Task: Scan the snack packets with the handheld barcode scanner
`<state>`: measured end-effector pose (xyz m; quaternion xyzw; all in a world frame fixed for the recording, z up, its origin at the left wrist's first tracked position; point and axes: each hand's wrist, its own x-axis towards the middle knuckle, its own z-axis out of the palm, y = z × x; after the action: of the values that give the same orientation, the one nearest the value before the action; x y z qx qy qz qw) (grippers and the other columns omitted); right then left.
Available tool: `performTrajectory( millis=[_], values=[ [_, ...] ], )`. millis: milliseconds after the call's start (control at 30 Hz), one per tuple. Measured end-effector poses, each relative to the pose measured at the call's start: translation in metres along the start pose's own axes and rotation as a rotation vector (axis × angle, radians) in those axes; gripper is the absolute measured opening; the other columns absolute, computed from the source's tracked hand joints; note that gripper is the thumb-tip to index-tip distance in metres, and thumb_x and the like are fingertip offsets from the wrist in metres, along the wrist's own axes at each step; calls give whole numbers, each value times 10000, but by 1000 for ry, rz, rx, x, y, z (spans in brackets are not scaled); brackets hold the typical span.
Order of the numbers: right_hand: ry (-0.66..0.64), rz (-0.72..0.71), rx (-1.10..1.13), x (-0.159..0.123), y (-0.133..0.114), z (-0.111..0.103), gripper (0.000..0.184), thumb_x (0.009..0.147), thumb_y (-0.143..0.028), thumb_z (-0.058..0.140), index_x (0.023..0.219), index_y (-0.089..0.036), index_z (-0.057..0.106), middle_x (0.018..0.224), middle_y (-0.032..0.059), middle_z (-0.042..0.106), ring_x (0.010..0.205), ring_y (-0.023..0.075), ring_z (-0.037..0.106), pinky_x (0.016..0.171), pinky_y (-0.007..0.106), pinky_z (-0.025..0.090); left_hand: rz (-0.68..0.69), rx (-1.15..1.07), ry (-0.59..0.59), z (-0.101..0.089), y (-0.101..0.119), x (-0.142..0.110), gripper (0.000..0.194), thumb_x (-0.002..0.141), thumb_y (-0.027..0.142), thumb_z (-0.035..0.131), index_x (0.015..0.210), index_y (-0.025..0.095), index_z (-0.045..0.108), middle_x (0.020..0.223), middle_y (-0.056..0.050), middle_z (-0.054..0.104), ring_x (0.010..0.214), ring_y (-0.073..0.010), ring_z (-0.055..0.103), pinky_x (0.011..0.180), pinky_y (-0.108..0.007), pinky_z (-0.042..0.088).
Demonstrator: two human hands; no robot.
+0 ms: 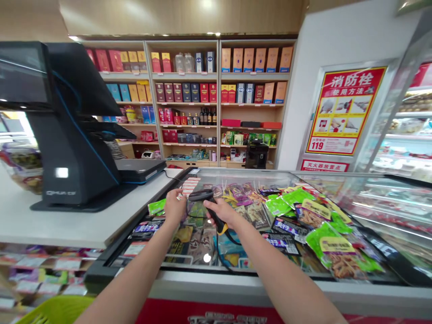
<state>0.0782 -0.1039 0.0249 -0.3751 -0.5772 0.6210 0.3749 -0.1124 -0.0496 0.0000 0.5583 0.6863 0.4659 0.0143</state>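
Scanner [220,223], black with yellow trim, is held by its handle in the right hand [222,210] above a glass-topped cabinet [286,285], its head near the curled left hand [175,206], whose grip cannot be told, with snack packets [340,252] lying rightward.

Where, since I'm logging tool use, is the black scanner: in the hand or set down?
In the hand: the right hand is wrapped around the scanner, gripping it behind its wider head.

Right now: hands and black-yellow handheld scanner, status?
Right hand gripping scanner. Left hand beside its head, grip unclear. Possible snag: thin black cable looping below.
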Motion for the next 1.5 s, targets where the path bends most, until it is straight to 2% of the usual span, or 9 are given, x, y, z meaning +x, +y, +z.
performTrajectory(
  millis=[300,500,600,733,833,900,1067,1233,1500],
  values=[
    [354,-98,-39,-52,-7,-120,304,818,-470,580,753,-189,485,496,-60,512,348,74,459,331,187,395,60,64,-478,125,143,-47,400,762,430,571,1090,203,603,1166,-168,642,1142,-338,558,940,-488,386],
    [517,-149,-14,-81,-7,-170,337,789,-481,625,714,-192,469,493,-60,495,355,73,447,340,197,393,29,112,-556,181,182,-69,606,758,561,537,1215,163,513,1249,-243,575,1245,-397,460,996,-617,264],
    [554,-142,30,-87,-1,-177,324,799,-474,618,745,-196,461,500,-64,500,352,74,449,342,200,394,125,172,-588,188,182,-67,582,709,517,617,1185,193,537,1267,-222,571,1282,-388,421,1019,-624,224],
    [560,-97,43,-88,7,-177,306,809,-463,612,765,-196,470,492,-67,502,343,71,438,330,194,383,140,186,-616,185,174,-54,541,530,475,772,973,207,616,1141,-191,641,1145,-396,537,952,-576,336],
    [529,-113,31,-88,7,-175,282,810,-443,620,781,-195,488,491,-64,507,346,76,442,324,195,376,80,79,-661,184,164,-43,430,413,391,839,703,185,596,866,-139,687,981,-379,614,848,-477,429],
    [526,-109,28,-89,5,-174,288,805,-442,625,771,-195,481,493,-62,508,347,78,446,324,197,376,64,-55,-677,186,156,-38,344,459,334,823,593,189,542,671,-72,641,859,-318,639,774,-398,459],
    [536,-78,61,-92,3,-174,316,798,-469,618,766,-201,455,515,-66,520,359,74,454,340,194,387,-32,-411,-435,190,151,-36,143,690,255,657,753,181,551,708,-23,626,721,-188,619,688,-306,474],
    [521,-58,36,-93,5,-174,305,801,-467,603,771,-202,454,516,-70,523,360,78,459,348,200,389,-201,-604,-149,190,155,-34,177,777,318,571,864,169,528,804,-29,632,752,-167,621,706,-300,494],
    [500,-40,-28,-93,7,-172,316,786,-472,617,770,-200,455,509,-77,517,357,73,455,338,190,376,-237,-641,-91,186,155,-34,181,800,288,548,942,183,512,839,-32,635,804,-173,635,739,-304,502]
  ],
)
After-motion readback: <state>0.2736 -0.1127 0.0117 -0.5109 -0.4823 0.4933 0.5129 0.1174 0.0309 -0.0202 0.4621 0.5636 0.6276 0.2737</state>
